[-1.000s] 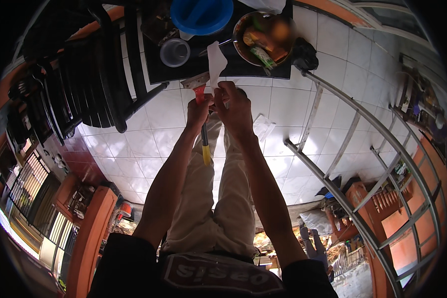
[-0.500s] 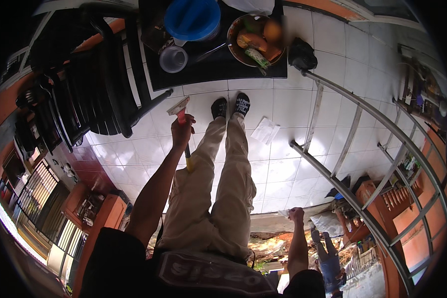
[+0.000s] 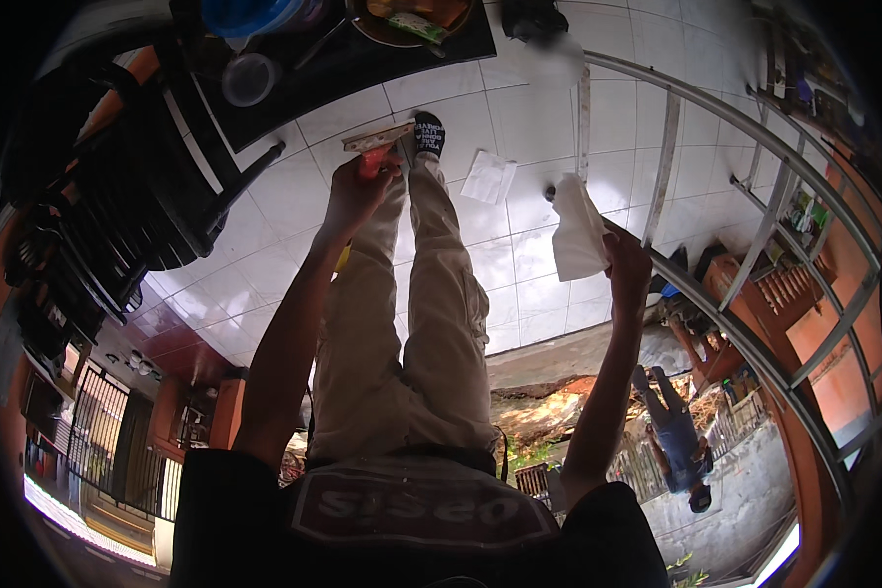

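Note:
My left hand [image 3: 359, 198] is closed round the handle of a scraper [image 3: 378, 140], with its wide pale blade and red neck pointing away from me. A bit of yellow from its handle shows below the wrist. My right hand [image 3: 629, 267] pinches a white sheet [image 3: 578, 233], paper or thin cloth, by its near edge. The sheet hangs in front of the metal railing. Another white folded sheet [image 3: 488, 177] lies on the tiled floor between my shoe and that railing.
A black table [image 3: 338, 96] at the far side bears a blue-lidded tub [image 3: 250, 15], a clear cup [image 3: 250, 78] and a bowl of food. Black chairs [image 3: 118, 186] stand left, a grey metal railing [image 3: 671, 147] right. Behind me, another person [image 3: 678, 441] stands outdoors.
My right hand has risen and moved forward, and the white sheet now hangs spread from it. My left hand has moved forward with the scraper, whose blade has turned more sideways. The view has shifted.

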Action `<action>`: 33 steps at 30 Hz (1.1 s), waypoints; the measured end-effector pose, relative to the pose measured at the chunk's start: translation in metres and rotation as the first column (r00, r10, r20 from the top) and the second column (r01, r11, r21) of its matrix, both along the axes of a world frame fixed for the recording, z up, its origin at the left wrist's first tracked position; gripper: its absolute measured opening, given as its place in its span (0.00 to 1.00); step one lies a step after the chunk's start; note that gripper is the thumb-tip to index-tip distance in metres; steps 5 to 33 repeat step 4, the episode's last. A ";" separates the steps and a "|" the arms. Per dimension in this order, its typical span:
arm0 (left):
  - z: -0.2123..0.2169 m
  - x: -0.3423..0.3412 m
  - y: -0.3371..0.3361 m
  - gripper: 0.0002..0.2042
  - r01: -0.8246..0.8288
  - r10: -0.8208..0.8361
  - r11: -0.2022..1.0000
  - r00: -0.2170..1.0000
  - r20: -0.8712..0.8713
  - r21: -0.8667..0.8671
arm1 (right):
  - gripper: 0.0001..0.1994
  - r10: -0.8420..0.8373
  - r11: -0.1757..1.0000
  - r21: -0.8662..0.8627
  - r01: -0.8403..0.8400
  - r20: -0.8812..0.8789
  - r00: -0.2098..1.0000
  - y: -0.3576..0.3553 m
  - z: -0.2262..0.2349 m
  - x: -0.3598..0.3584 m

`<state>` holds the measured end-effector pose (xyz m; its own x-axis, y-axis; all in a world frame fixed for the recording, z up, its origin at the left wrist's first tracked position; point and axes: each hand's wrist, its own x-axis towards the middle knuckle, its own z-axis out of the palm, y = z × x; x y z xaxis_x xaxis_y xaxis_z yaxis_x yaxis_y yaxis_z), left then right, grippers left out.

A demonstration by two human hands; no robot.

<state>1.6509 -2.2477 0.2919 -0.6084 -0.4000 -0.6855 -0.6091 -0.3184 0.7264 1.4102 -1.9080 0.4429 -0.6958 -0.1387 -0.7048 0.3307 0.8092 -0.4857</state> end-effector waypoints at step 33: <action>0.052 -0.051 -0.003 0.18 0.146 -0.149 0.988 0.987 -0.060 -0.042 | 0.22 0.083 0.995 -0.040 -0.089 -0.128 0.988 -0.080 0.040 -0.014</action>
